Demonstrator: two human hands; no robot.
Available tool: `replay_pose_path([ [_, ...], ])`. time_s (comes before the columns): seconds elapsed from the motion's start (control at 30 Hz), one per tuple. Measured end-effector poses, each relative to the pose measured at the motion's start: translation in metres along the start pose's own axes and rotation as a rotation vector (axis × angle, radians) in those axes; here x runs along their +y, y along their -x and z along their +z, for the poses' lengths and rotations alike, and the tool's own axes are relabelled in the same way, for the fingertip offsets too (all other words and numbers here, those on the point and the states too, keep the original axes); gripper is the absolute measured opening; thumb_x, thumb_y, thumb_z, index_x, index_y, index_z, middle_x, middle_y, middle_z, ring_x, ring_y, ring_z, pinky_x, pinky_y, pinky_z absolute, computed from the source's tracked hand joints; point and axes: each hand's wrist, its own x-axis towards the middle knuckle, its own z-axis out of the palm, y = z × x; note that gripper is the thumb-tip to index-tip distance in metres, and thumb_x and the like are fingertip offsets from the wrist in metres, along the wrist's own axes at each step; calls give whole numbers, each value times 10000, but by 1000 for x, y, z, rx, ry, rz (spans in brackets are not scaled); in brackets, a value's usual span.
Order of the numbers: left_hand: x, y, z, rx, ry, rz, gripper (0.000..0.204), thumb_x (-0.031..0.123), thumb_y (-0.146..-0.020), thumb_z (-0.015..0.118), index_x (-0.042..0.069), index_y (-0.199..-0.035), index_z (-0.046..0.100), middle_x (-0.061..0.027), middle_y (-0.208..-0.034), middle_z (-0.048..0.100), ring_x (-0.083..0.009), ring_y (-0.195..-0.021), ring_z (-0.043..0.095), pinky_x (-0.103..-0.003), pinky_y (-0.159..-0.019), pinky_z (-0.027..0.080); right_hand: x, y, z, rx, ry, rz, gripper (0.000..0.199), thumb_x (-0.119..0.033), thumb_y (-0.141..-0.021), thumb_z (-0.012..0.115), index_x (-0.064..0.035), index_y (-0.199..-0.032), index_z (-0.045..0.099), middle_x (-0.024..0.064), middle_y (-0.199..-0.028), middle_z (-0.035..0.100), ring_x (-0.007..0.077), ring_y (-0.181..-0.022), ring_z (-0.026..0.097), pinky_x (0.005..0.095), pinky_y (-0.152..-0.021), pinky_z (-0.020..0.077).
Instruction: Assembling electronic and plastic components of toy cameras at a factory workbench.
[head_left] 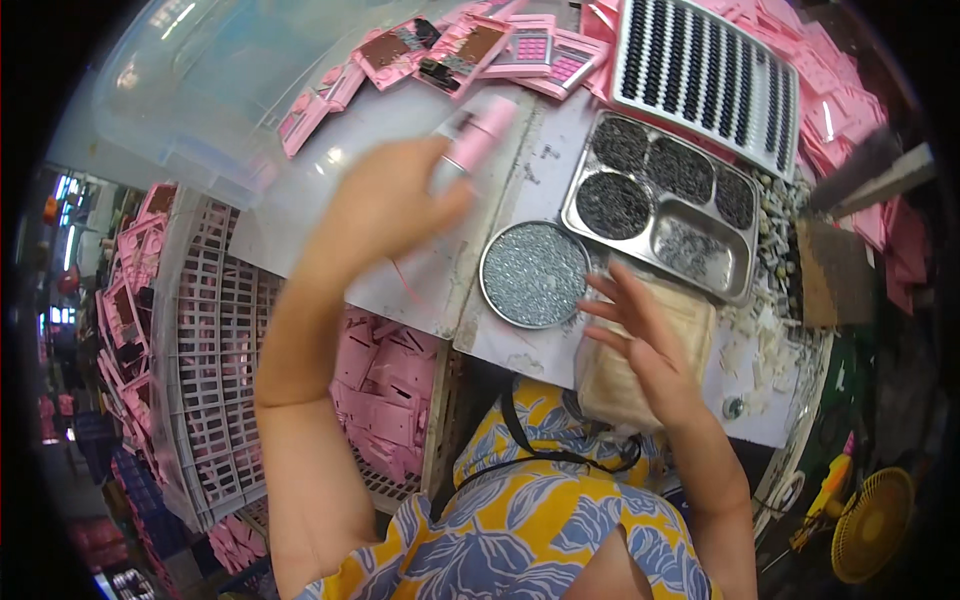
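Observation:
My left hand [392, 200] is raised over the white worktop at the centre left, smeared by motion. Between its thumb and fingers is a blurred pink-and-grey plastic case [478, 138]. My right hand [645, 345] is open, its fingers spread with nothing in them. It hovers at the right rim of a round dish [535, 274] full of small silvery pieces, above a yellowish, plastic-wrapped block [602, 375]. Behind the dish stands a metal compartment tray [728, 283]; most of its compartments hold tiny dark parts, and the front one has fewer.
A tray of black pieces in rows [700, 75] lies at the back right. Pink cases [465, 50] line the far edge. At left are a clear plastic bin [190, 110] and a grey crate [215, 370]. Scattered white bits [765, 350] and a yellow fan [872, 525] are at right.

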Motion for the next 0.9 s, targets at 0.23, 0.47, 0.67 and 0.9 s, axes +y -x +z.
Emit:
replay_pose_path([
  [0.23, 124, 85, 63, 124, 653, 654, 334, 188, -765, 788, 24, -1012, 635, -134, -981, 634, -325, -850, 637, -443, -711, 506, 3, 42, -22, 256, -486, 111, 437, -268, -995, 539, 35, -1308, 545, 143, -1213, 661, 225, -1108, 659, 378, -983, 524],
  [0.47, 103, 103, 177, -32, 479, 791, 364, 150, -669, 849, 99, -982, 669, -77, -993, 615, -278, -913, 599, -430, -800, 455, 1, 78, -102, 295, 701, 244, 377, -337, -985, 601, 8, -884, 713, 99, -717, 693, 170, -649, 654, 306, -587, 492],
  [0.67, 95, 86, 192, -34, 417, 807, 260, 145, -673, 836, 115, -878, 680, -38, -973, 613, -272, -936, 590, -445, -844, 414, 10, 70, -118, 305, 1430, 144, 436, -502, -888, 668, -97, -734, 715, 138, -624, 644, 364, -600, 641, 455, -552, 492],
  [0.9, 97, 81, 188, -154, 372, 769, 210, 164, -713, 816, 136, -878, 690, -38, -989, 601, -271, -1011, 578, -460, -898, 397, -12, 88, -107, 203, 1178, 328, 717, -567, -739, 809, -155, -1272, 562, 85, -661, 703, 234, -580, 681, 372, -560, 500],
])
